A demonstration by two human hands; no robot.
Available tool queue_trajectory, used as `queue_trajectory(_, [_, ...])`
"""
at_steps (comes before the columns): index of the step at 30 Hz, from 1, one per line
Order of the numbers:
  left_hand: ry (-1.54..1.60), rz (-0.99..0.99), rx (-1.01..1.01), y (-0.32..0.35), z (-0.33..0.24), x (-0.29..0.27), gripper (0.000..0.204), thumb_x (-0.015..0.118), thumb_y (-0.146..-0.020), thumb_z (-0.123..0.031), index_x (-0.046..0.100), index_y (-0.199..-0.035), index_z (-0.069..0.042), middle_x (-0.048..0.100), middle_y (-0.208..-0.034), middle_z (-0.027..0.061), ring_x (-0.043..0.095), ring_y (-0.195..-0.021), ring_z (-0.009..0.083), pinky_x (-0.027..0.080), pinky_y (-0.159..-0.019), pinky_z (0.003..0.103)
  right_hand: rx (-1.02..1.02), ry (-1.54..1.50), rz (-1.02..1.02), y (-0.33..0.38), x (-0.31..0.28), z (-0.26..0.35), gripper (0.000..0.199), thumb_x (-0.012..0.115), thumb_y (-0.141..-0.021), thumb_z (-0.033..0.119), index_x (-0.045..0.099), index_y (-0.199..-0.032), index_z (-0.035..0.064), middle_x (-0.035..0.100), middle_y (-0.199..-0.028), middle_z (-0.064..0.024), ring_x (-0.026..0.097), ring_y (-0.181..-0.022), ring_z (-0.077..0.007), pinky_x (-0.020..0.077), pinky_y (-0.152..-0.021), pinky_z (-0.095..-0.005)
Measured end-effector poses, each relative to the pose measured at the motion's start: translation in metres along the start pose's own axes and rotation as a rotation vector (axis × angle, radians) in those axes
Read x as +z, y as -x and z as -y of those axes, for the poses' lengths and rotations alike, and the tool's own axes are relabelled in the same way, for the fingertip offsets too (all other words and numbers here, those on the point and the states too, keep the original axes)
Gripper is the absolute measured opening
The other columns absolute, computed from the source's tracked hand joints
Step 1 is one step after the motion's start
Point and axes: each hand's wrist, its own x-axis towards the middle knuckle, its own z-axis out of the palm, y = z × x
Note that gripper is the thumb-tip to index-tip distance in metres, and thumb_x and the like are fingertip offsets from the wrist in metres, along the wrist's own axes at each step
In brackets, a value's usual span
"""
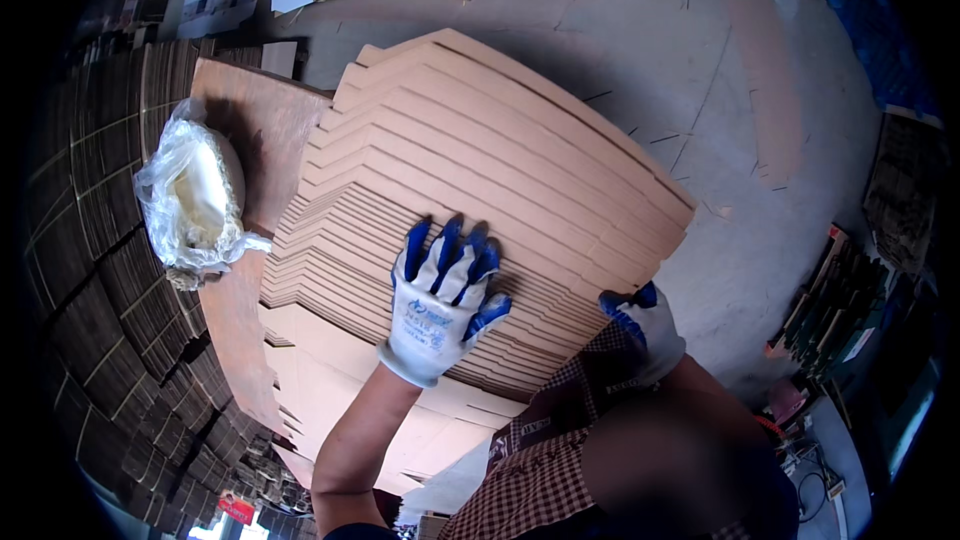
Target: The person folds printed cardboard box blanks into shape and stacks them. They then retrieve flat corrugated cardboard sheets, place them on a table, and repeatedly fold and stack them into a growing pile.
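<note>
A fanned stack of flat brown cardboard sheets (480, 150) lies on a brown wooden board (262, 125), each sheet stepped a little past the one below. My left hand (443, 298), in a white glove with blue fingertips, rests flat on the stepped near edges with its fingers spread. My right hand (645, 330), in the same kind of glove, grips the stack's near right corner from the side; its fingers are partly hidden behind the sheets. A checked sleeve covers my right arm.
A bowl wrapped in clear plastic (195, 198) sits on the board to the left. Tall stacks of corrugated cardboard (90, 270) stand further left. Grey concrete floor (720, 90) with cardboard scraps spreads behind and to the right. Dark items lean at the right edge (840, 310).
</note>
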Motion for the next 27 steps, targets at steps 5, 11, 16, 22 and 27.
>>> queue_trajectory(5, [-0.026, -0.037, 0.0, -0.025, -0.008, 0.005, 0.056, 0.071, -0.083, -0.033, 0.059, -0.132, -0.009, 0.046, -0.148, 0.0096, 0.043, -0.136, 0.0338, 0.032, -0.111, 0.058, -0.054, 0.069, 0.039, -0.02, -0.019, 0.032, 0.04, 0.067, -0.092, 0.008, 0.055, -0.129, -0.0011, 0.064, -0.115, -0.0072, 0.061, -0.1, -0.0149, 0.0506, -0.089, -0.0302])
queue_trajectory(11, [-0.002, -0.103, 0.028, -0.031, -0.009, 0.009, 0.045, 0.071, -0.083, -0.032, 0.065, -0.119, -0.006, 0.053, -0.14, 0.011, 0.047, -0.132, 0.0342, 0.035, -0.109, 0.058, -0.594, 0.384, -0.262, -0.03, -0.042, 0.061, 0.056, 0.063, -0.085, -0.004, 0.043, -0.138, -0.0008, 0.059, -0.11, -0.0066, 0.059, -0.103, -0.0144, 0.0513, -0.091, -0.0271])
queue_trajectory(16, [0.106, -0.029, 0.11, -0.031, -0.039, 0.024, 0.051, 0.065, -0.087, -0.035, 0.058, -0.131, -0.011, 0.051, -0.142, 0.0089, 0.047, -0.134, 0.0316, 0.037, -0.108, 0.057, -0.764, 1.175, -0.059, -0.003, 0.005, 0.089, 0.042, 0.078, -0.082, 0.024, 0.058, -0.114, 0.0066, 0.064, -0.1, -0.0134, 0.065, -0.09, -0.0267, 0.0536, -0.081, -0.0408])
queue_trajectory(22, [0.18, -0.067, 0.11, -0.029, -0.035, 0.028, 0.048, 0.067, -0.086, -0.032, 0.06, -0.128, -0.011, 0.052, -0.141, 0.0088, 0.048, -0.133, 0.0312, 0.038, -0.107, 0.058, -0.749, 1.483, 0.017, -0.033, 0.036, 0.085, 0.036, 0.071, -0.085, 0.032, 0.06, -0.112, 0.0099, 0.065, -0.104, -0.0112, 0.065, -0.095, -0.0291, 0.0529, -0.083, -0.0439])
queue_trajectory(27, [0.206, -0.039, 0.122, -0.036, -0.041, 0.025, 0.041, 0.068, -0.084, -0.034, 0.066, -0.118, -0.011, 0.05, -0.143, 0.0112, 0.042, -0.139, 0.0322, 0.03, -0.113, 0.061, -0.702, 1.557, 0.018, -0.034, 0.04, 0.088, 0.034, 0.072, -0.083, 0.029, 0.061, -0.11, 0.0111, 0.065, -0.104, -0.0106, 0.065, -0.097, -0.029, 0.0525, -0.083, -0.0439])
